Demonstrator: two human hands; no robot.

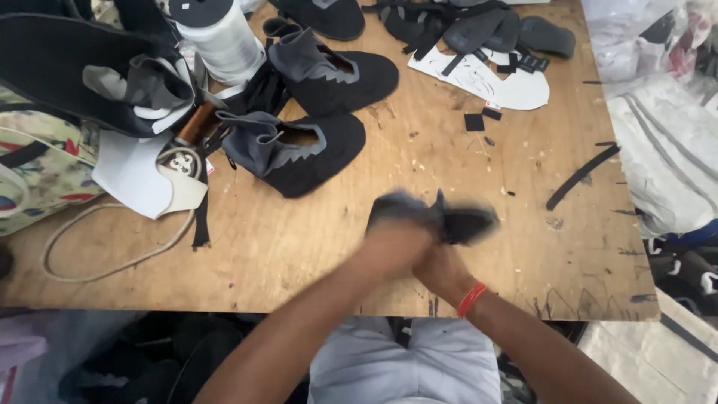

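Both my hands meet over the near middle of the wooden table [314, 247], blurred by motion. My left hand [390, 248] and my right hand [443, 271], which has a red band at the wrist, together grip a black and grey shoe upper [441, 217]. The upper sticks out beyond my fingers, toward the far side. Two similar black uppers with grey collars lie further back: one [295, 153] at centre left, the other [336, 75] behind it.
A large spool of white thread [221, 34] stands at the back left beside a big black sole piece [60, 67]. White paper patterns [493, 82], black scraps, a black strip [582, 176] and a cord [112, 254] lie around. Plastic bags sit right.
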